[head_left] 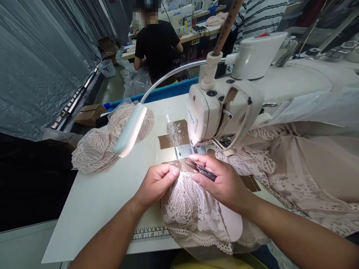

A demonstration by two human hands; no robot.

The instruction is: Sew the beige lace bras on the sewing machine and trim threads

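A piece of pale pink lace fabric (pixel 193 209) hangs over the front edge of the sewing table (pixel 106 209). Its upper edge is pinched between the thumb and fingers of my left hand (pixel 158 183). My right hand (pixel 221 179) grips dark thread snips (pixel 204 171), their pointed tips just right of my left thumb, close to the lace edge. Both hands are just in front of the needle area of a white sewing machine (pixel 202 112). The metal needle plate (pixel 183 151) shows beyond my fingertips.
Bunched lace (pixel 95 149) lies on the table's left. More lace and beige fabric (pixel 303 160) is heaped under the machine arm at right. A lamp (pixel 130 130) on a bendable neck hangs over the table. A person in black (pixel 157 46) sits beyond.
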